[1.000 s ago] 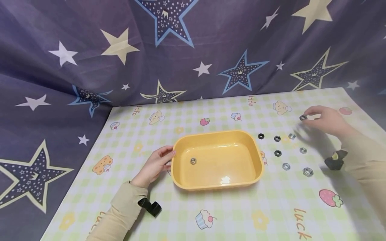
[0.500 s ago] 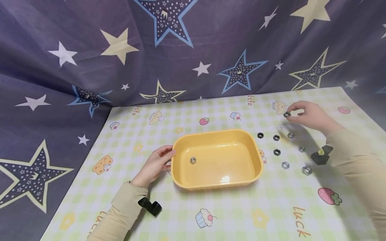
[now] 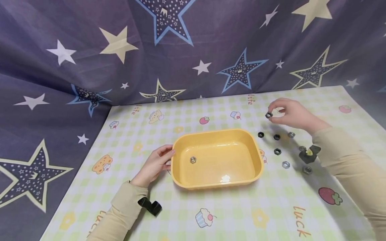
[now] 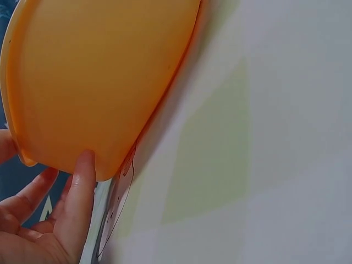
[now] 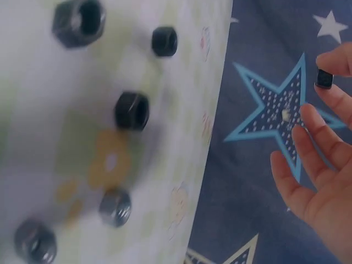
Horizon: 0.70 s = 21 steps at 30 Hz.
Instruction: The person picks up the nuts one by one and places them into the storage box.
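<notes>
A yellow plastic basin (image 3: 217,180) stands mid-table with one hex nut (image 3: 193,160) lying inside it, toward the left. My left hand (image 3: 155,164) holds the basin's left end, the thumb at the rim and other fingers against the outer wall. In the left wrist view, fingertips (image 4: 84,165) touch that orange-looking wall. Above the table, behind and right of the basin, my right hand (image 3: 291,113) pinches a dark hex nut (image 3: 269,114) between thumb and index finger. The right wrist view shows this nut (image 5: 324,78) edge-on, with the other fingers spread loosely.
Right of the basin lie several hex nuts: black ones such as this nut (image 3: 277,151), and silver ones such as this nut (image 3: 285,164). A black wrist mount (image 3: 309,154) overlaps one silver nut. A star-print curtain (image 3: 181,67) hangs behind the checked tablecloth (image 3: 169,221).
My right hand has moved left with the pinched nut, from the table's far right toward the basin's back right corner. The left hand and basin have stayed in place.
</notes>
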Available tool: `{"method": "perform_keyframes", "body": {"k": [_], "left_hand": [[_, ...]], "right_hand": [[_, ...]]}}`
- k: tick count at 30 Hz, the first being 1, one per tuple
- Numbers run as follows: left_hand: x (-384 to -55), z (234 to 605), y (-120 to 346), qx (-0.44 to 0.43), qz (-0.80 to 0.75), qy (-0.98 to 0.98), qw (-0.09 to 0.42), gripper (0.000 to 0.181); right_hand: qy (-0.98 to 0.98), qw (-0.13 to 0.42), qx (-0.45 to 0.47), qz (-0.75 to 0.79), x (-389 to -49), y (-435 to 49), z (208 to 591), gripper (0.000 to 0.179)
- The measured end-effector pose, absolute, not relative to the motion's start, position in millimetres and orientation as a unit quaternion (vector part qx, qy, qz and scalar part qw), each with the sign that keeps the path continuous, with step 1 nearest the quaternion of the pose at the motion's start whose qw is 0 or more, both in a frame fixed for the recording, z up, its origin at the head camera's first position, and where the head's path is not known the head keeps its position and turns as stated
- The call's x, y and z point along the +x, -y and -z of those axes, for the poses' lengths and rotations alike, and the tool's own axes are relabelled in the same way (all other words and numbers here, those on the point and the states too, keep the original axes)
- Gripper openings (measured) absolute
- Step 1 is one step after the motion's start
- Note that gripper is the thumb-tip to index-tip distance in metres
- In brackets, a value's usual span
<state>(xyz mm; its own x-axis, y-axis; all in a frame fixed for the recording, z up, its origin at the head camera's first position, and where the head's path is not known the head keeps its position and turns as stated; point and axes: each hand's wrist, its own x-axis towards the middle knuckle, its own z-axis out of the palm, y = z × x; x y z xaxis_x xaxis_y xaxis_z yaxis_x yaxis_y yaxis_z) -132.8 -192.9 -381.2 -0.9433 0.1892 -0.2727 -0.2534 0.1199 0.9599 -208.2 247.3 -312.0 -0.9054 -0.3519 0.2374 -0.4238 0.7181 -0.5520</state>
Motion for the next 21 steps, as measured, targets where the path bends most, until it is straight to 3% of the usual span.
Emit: {"method": "perform_keyframes", "body": {"k": [21], "left_hand": [[-133.5,382.8,192.8,-0.016,-0.661,-0.732,0.165,0.042]], "right_hand": [[0.882,0.054,0.345,-0.316,-199.4,-177.0,287.5,0.015]]}}
